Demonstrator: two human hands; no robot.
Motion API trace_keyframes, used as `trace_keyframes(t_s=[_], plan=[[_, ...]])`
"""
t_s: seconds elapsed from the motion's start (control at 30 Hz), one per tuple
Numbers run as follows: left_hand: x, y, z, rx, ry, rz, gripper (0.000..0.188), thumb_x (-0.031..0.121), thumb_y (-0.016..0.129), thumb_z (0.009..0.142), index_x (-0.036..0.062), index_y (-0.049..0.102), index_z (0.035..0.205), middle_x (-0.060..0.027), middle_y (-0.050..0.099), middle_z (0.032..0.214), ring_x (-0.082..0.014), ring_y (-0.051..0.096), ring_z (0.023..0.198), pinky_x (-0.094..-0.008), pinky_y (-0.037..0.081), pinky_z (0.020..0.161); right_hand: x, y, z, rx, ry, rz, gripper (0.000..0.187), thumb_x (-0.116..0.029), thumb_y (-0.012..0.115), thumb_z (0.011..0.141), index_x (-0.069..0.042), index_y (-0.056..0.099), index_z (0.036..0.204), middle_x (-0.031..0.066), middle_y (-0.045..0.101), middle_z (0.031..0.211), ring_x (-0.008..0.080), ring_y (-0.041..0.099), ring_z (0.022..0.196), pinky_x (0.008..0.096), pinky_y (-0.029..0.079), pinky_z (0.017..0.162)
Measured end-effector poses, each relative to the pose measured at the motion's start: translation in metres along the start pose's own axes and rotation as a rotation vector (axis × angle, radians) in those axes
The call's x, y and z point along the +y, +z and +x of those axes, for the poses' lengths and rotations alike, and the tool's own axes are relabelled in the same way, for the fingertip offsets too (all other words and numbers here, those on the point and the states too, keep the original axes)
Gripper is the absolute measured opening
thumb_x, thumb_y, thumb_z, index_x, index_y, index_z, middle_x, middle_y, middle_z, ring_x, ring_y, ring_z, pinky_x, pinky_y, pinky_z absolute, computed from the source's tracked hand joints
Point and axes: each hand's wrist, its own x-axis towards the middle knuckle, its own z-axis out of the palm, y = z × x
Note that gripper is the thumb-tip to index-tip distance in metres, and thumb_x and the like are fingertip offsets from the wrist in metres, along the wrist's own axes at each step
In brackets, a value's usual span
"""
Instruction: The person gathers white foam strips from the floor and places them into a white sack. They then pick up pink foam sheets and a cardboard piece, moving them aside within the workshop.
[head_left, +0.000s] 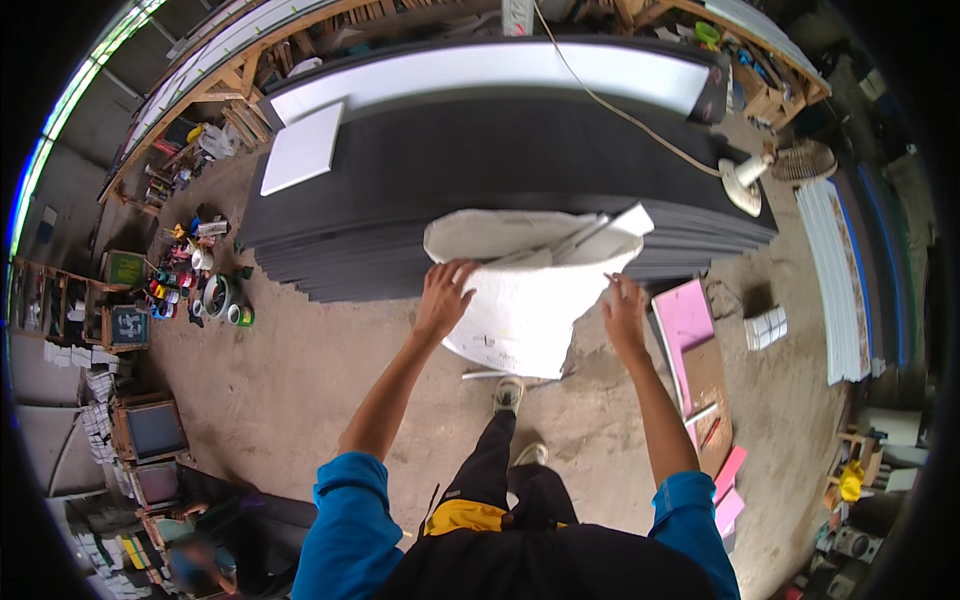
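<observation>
A large white sack (515, 315) stands in front of me with its mouth wide open toward the stack. Several flat white offcut strips (590, 235) stick up out of its mouth, the longest leaning to the right. My left hand (445, 298) is closed over the left side of the sack's near rim, fingers curled over the edge. At the right end of the same rim, my right hand (626, 308) has its thumb and fingertips pinched on the edge. What lies deeper in the sack is hidden.
Behind the sack rises a wide stack of black sheets (480, 150), with a white panel (303, 150) on its left. A white fan (745, 185) sits at its right end. Pink sheets (685, 315) lie on the floor at right; paint pots (215, 295) stand at left. Another person (205, 560) is at lower left.
</observation>
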Motion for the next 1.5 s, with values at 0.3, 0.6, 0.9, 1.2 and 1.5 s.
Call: trace_keyframes(t_s=[0.3, 0.6, 0.9, 1.2, 1.5], plan=[[0.02, 0.154, -0.222, -0.073, -0.522, -0.441, 0.014, 0.01, 0.055, 0.08, 0.0041, 0.06, 0.091, -0.0111, 0.06, 0.091, -0.0244, 0.056, 0.088, -0.0358, 0.044, 0.077, 0.133, 0.119, -0.228, -0.177, 0.41, 0.279, 0.011, -0.002, 0.053, 0.079, -0.004, 0.059, 0.089, 0.0109, 0.059, 0.085, 0.0227, 0.059, 0.079, 0.0321, 0.047, 0.069], [-0.034, 0.385, -0.354, -0.644, -0.506, -0.09, 0.023, 0.013, 0.058, 0.077, 0.0054, 0.058, 0.099, -0.0136, 0.054, 0.106, -0.0279, 0.048, 0.102, -0.0369, 0.041, 0.083, 0.179, 0.333, -0.373, -0.444, 0.474, 0.158, 0.011, -0.007, 0.056, 0.076, -0.008, 0.06, 0.086, 0.0111, 0.057, 0.086, 0.0284, 0.051, 0.09, 0.036, 0.042, 0.077], [-0.128, 0.585, -0.374, -0.298, -0.078, 0.123, 0.044, 0.015, 0.061, 0.078, 0.007, 0.042, 0.117, -0.0104, 0.041, 0.115, -0.0286, 0.04, 0.109, -0.0419, 0.032, 0.094, 0.248, 0.539, -0.385, -0.299, -0.056, -0.085, 0.03, -0.01, 0.062, 0.073, -0.007, 0.05, 0.1, 0.0073, 0.047, 0.106, 0.0251, 0.044, 0.102, 0.0393, 0.037, 0.084], [-0.14, 0.573, -0.39, -0.327, -0.025, 0.205, 0.022, 0.014, 0.058, 0.08, 0.0063, 0.048, 0.098, -0.0072, 0.046, 0.093, -0.0233, 0.047, 0.091, -0.0399, 0.038, 0.081, 0.241, 0.517, -0.37, -0.405, -0.043, -0.095, 0.015, -0.011, 0.052, 0.076, -0.008, 0.051, 0.091, 0.0055, 0.049, 0.099, 0.0232, 0.043, 0.099, 0.0371, 0.036, 0.083], [-0.037, 0.344, -0.337, -0.195, -0.162, 0.0, 0.023, 0.009, 0.058, 0.077, 0.0057, 0.049, 0.098, -0.0109, 0.051, 0.094, -0.0283, 0.048, 0.088, -0.037, 0.04, 0.075, 0.137, 0.306, -0.315, -0.187, 0.405, 0.251, 0.009, -0.008, 0.055, 0.08, -0.004, 0.056, 0.088, 0.0095, 0.049, 0.097, 0.0262, 0.05, 0.091, 0.037, 0.042, 0.078]])
